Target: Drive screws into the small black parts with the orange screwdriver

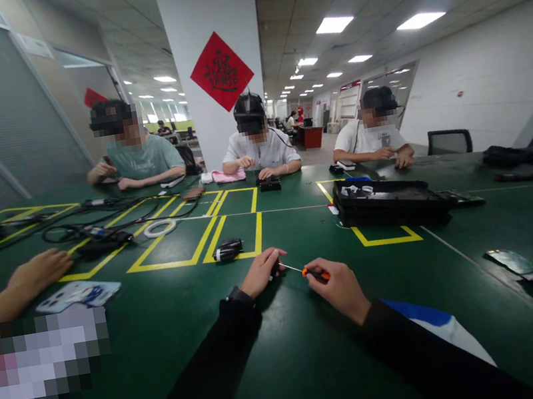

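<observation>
My right hand point(337, 285) is closed around the orange and black handle of a screwdriver point(317, 275). The metal shaft points left, and its tip reaches a small dark part point(275, 267) in my left hand point(260, 273). The fingers of that hand are wrapped round the part and cover most of it, so its kind cannot be made out. Both hands are just above the green table. A black shiny object with white marks point(228, 250) lies beyond my left hand, inside a yellow taped outline.
A black tray point(388, 199) with small parts stands at the right. Cables point(94, 233) and a white ring coil point(160, 228) lie at the left. A neighbour's hand point(42, 270) rests near a phone case point(79, 295). Three people sit opposite. Green circuit board point(514, 261) lies far right.
</observation>
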The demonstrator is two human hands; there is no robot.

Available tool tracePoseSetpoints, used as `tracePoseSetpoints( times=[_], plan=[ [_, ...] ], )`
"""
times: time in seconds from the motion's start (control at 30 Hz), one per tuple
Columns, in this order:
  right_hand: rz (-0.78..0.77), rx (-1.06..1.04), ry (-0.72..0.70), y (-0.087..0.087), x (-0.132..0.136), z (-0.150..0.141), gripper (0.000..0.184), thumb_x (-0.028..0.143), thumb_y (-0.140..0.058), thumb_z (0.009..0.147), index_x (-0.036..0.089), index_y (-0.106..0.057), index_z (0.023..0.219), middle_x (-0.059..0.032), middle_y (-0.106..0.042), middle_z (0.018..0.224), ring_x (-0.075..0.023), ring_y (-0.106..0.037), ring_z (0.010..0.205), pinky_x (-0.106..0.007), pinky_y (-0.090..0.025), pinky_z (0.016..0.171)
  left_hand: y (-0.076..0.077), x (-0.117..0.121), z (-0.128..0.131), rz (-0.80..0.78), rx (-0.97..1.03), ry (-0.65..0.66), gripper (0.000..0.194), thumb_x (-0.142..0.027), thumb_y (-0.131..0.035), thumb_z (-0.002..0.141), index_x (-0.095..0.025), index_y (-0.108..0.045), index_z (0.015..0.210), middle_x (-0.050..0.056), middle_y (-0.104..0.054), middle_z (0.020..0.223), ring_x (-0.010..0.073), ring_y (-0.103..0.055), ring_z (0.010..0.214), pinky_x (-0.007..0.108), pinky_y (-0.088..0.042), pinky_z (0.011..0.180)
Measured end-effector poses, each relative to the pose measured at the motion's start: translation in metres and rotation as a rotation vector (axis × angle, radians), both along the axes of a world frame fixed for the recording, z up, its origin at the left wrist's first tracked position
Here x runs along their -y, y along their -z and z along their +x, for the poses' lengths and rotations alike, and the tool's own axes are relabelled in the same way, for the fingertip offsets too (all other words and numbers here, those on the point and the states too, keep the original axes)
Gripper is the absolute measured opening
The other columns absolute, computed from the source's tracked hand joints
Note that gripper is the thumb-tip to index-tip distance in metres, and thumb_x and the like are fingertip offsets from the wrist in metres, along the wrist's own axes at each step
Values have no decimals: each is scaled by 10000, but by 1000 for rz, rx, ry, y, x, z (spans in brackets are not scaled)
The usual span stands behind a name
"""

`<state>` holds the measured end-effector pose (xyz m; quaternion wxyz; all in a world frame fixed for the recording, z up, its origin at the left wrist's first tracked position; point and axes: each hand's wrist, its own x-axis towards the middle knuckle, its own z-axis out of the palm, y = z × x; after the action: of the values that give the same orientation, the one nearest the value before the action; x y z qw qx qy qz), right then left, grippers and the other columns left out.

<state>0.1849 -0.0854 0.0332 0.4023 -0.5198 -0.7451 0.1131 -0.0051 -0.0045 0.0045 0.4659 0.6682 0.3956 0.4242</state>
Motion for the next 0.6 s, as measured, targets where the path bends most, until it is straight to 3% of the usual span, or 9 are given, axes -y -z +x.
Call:
tracePoseSetpoints(
  times=[0.23,0.4,0.6],
  plan=[
    [40,-29,-91,-1,-2,0,164,161,-539,715,205,-592,864,-28,-572,833,-154,-540,779,-286,-425,721,-1,0,0,-3,12,3,442,-494,-351,800,-140,-569,949,26,-575,672,115,-525,600,226,-407,542],
    [52,-79,-95,-6,1,-1,121,199,-475,787,192,-583,840,-35,-557,824,-154,-535,780,-289,-421,720,-2,1,0,-8,17,7,446,-491,-349,800,-134,-567,954,32,-577,683,119,-527,618,224,-407,547],
    [105,-235,-109,-10,4,-1,109,195,-526,757,186,-558,862,-36,-548,838,-154,-538,776,-283,-441,704,-1,1,-1,-12,21,34,434,-482,-335,812,-143,-556,968,31,-569,702,118,-524,636,221,-406,558]
  ],
)
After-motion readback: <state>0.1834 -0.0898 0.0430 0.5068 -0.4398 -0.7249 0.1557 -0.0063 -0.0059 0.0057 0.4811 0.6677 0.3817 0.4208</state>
